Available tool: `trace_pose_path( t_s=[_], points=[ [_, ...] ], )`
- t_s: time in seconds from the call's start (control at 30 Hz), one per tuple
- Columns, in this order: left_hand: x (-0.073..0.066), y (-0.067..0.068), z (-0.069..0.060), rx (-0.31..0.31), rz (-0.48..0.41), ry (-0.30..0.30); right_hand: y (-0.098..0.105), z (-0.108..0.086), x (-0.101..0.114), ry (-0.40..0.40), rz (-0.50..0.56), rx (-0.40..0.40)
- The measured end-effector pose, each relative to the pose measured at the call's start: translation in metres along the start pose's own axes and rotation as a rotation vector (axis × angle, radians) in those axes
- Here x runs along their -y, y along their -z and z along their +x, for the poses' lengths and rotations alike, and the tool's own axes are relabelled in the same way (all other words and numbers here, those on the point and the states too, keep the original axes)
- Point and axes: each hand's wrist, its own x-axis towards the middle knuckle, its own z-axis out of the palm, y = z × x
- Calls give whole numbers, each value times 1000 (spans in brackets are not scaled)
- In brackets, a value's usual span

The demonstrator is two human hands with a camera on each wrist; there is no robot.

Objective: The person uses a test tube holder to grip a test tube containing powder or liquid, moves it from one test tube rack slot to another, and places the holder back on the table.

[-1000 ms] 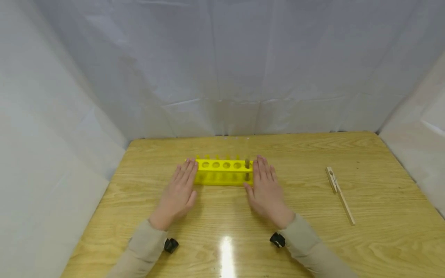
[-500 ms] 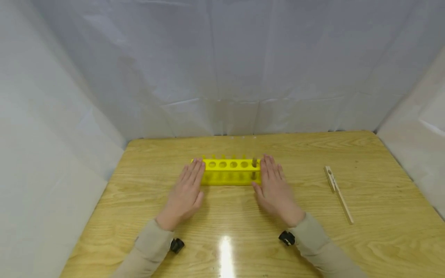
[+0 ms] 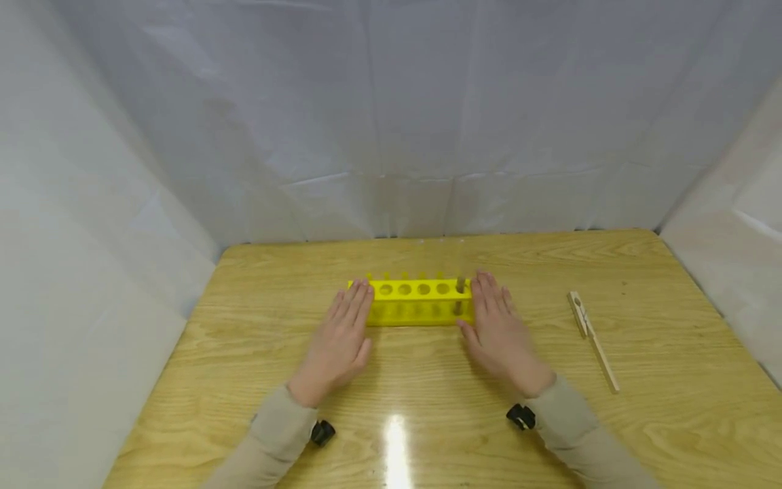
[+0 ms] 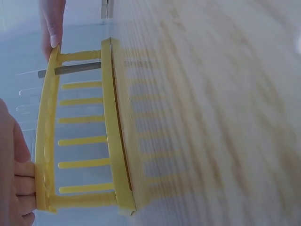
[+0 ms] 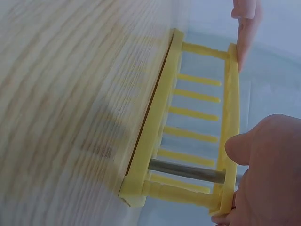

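Observation:
A yellow test tube rack (image 3: 415, 298) stands upright on the table between both hands. The left hand (image 3: 336, 346) lies with straight fingers against its left end. Against the right end press the straight fingers of the right hand (image 3: 504, 339), its thumb near the front. A test tube with dark grey contents (image 3: 461, 284) stands in the rightmost hole; the right wrist view shows its grey part (image 5: 188, 170) reaching the base. Faint clear tubes rise behind the top plate, hard to make out. A row of yellow pegs (image 4: 82, 120) shows in the left wrist view.
A wooden test tube holder (image 3: 601, 356) lies at the right on the wood-grain table (image 3: 256, 326). Behind the table's far edge hangs a pale plastic sheet (image 3: 415, 136), with similar sheets at both sides. Small black devices sit at both wrists.
Both hands have shifted to the right together, and the rack with its tubes has slid right between them. The wooden holder stays in its place on the table.

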Motion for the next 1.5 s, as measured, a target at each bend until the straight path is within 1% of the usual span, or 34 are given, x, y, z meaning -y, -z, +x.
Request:
trace_pose_path(
  t_s=[0.23, 0.47, 0.6, 0.7, 0.87, 1.0, 1.17, 1.33, 1.5],
  points=[
    [-10, -3, 6, 3, -6, -2, 5, -3, -12, 5, -11, 29],
    [-15, -8, 10, -34, -1, -22, 10, -6, -19, 19, -14, 21],
    [-17, -9, 12, -37, 4, -29, 13, -8, -20, 18, -12, 24],
    [-19, -9, 13, -51, -4, -36, 14, -9, -22, 18, -5, 27],
    [-20, -11, 15, -81, -5, -44, 13, -10, -25, 34, 7, -11],
    [-21, -10, 15, -85, 0, -43, 14, -10, -25, 27, 26, -3],
    [-21, -9, 16, -68, 9, -35, 16, -10, -25, 18, 70, 14],
    [-22, -6, 18, -65, -12, -31, 19, -8, -26, 41, 81, 3],
    [-18, 0, 23, -70, -20, -41, 24, -5, -27, 61, 95, 1]
  ],
)
